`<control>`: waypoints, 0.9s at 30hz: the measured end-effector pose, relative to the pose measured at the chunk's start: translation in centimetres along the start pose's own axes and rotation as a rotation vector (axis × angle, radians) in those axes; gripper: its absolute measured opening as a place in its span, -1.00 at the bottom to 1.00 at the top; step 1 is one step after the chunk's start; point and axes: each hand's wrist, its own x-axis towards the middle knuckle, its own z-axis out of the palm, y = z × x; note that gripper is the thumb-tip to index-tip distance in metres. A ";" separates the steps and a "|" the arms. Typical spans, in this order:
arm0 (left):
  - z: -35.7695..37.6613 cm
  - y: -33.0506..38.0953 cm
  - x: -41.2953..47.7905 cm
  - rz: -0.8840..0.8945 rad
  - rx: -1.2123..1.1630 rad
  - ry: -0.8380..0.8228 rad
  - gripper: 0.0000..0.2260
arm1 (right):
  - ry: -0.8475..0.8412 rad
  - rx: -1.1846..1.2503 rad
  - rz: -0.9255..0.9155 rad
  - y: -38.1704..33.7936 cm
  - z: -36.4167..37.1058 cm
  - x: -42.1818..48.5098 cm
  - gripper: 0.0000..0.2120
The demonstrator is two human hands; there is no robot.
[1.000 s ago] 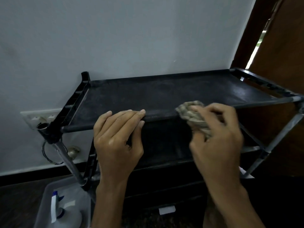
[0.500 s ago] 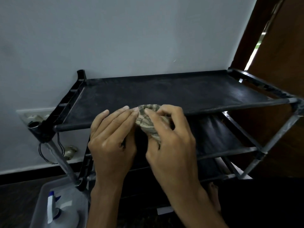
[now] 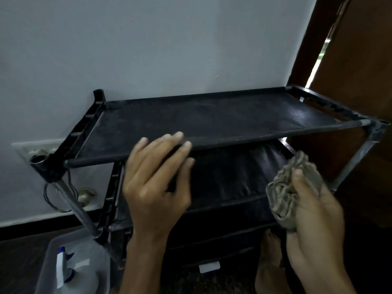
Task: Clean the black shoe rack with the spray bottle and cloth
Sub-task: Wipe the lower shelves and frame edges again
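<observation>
head view is showing the black shoe rack (image 3: pixel 212 122) standing against the pale wall (image 3: pixel 148 49), and the wiping is looking partway through at best. the left hand (image 3: pixel 157 187) is resting on the front bar (image 3: pixel 95 161) of the top shelf, fingers lying fairly straight over the edge, steadying rather than clenching. the right hand (image 3: pixel 314 225) is gripping the cloth (image 3: pixel 292 187), bunched tight in curled fingers, and it is hanging off the rack, in front of the right end of the second shelf (image 3: pixel 233 172) and touching nothing.

the top shelf is showing a dull grey film and faint smears, so i'm judging it not finished. i cannot tell which patches are already wiped. the lower shelves are sitting in shadow and are looking like the bulk of what's left. the spray bottle (image 3: pixel 63 266) is lying in the grey tub (image 3: pixel 48 251) on the floor by the rack's left leg, in nobody's hand.

room for moving: the top is lying open from above. the wall is pressing in just behind, and the brown door (image 3: pixel 360 60) is crowding the right side rail. the gaps between shelves are looking tight for a fist with a cloth. a bare foot (image 3: pixel 269 262) is showing below the right hand, near the rack's base.
</observation>
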 end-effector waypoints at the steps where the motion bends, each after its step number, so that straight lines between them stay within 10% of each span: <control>1: 0.3 0.9 -0.1 0.033 -0.087 -0.039 -0.89 | -0.059 0.152 0.147 0.1 -0.1 -0.2 -0.80; 8: 2.5 4.0 -2.5 -0.110 -0.539 -0.643 -0.58 | -0.194 0.430 0.516 0.6 -0.4 -0.4 -0.48; 15: 4.5 4.8 -3.4 -0.262 -0.607 -0.507 -0.56 | -0.402 0.063 0.305 1.9 -0.9 -0.9 -0.63; 20: 4.5 4.6 -3.2 -0.666 -0.666 -0.436 -0.71 | -0.548 -0.569 -0.216 2.3 -2.1 -0.5 -0.66; 23: 4.2 4.7 -2.8 -0.859 -0.775 -0.487 -0.78 | -0.350 -1.037 -0.703 2.6 -2.7 0.2 -0.57; 27: 3.5 4.5 -1.8 -0.912 -0.816 -0.601 -0.77 | -0.455 -0.925 -0.868 2.2 -1.9 0.0 -0.35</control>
